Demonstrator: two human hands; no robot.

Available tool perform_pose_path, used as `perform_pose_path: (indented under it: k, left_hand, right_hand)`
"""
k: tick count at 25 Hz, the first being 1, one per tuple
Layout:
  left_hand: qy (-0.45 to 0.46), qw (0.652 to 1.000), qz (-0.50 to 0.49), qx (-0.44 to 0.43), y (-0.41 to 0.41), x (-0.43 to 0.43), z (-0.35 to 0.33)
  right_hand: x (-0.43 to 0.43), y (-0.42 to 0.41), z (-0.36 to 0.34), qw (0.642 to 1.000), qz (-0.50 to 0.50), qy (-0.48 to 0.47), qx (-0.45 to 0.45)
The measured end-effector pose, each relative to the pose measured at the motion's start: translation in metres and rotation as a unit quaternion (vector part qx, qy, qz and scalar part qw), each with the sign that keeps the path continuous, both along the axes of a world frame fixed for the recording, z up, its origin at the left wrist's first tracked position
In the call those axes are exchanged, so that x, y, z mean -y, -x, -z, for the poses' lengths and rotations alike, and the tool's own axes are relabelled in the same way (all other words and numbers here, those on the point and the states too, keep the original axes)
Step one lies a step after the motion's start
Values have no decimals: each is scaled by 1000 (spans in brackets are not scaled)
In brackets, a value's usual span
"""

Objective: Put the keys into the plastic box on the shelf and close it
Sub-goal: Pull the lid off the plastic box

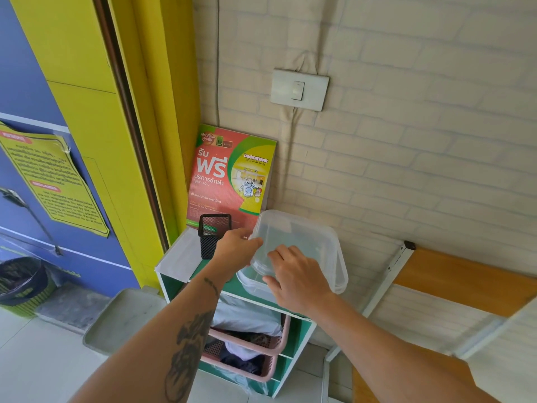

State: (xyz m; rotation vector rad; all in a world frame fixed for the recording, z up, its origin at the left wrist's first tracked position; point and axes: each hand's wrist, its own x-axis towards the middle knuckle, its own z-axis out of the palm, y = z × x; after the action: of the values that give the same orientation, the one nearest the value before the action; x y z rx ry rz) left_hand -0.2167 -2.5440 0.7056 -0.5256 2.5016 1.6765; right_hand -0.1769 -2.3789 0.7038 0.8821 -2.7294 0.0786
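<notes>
A clear plastic box (338,274) stands on top of a green and white shelf (174,258) against the brick wall. Its clear lid (293,237) is tilted over the box, raised at the far side. My left hand (236,247) grips the lid's left edge. My right hand (296,279) holds the lid's near edge with fingers on top. No keys are visible; the box's inside is mostly hidden by the lid and my hands.
A black mesh cup (213,234) stands left of the box, with a red laundry poster (232,175) leaning behind. Pink baskets (261,347) of clothes fill the lower shelves. A folding table (465,280) leans at the right. A bin (20,282) sits far left.
</notes>
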Motion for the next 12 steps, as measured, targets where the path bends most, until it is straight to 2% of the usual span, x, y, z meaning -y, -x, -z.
perform_pose_path:
  k: [4,7,10,12]
  left_hand:
    - [32,999,7,11,-4,-3,5]
    - [43,999,8,-7,-6,-4,5]
    - [60,998,13,-18,-7,-7,4]
    - [68,997,9,-18,-8,-8,3]
  right_hand:
    - [-16,4,9,998,-30,36,45]
    - [-41,13,14,982,63,151,90]
    - [-73,24,19,924,242,257,149]
    - [-87,28,22,880,305,302,204]
